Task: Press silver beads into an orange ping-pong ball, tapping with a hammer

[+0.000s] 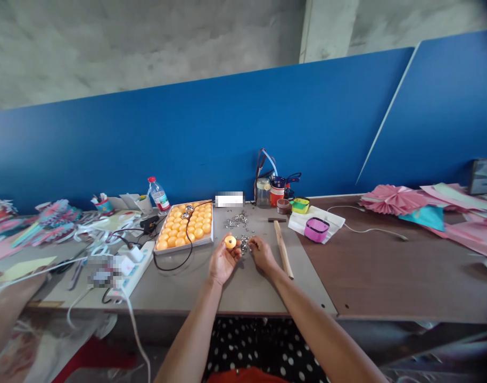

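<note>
My left hand [224,259] is closed around a small round orange piece [230,242] with a dark spot at its centre. Just to the right, my right hand [261,253] has its fingertips pinched together beside a pile of tiny shiny metal parts [244,244]; what sits between them is too small to make out. More loose metal bits [237,219] are scattered on the table behind my hands. To the left stands a shallow box [212,234] filled with rows of similar orange round pieces [181,230]. A hammer [282,247] with a wooden handle lies right of my right hand.
A black cable [190,255] loops over the box. Behind it stands a water bottle [158,196]. A power strip [135,271] with cords lies at left, near another person's arm [15,298]. Jars, a pink bowl [316,230] and pink paper [393,205] occupy the right side.
</note>
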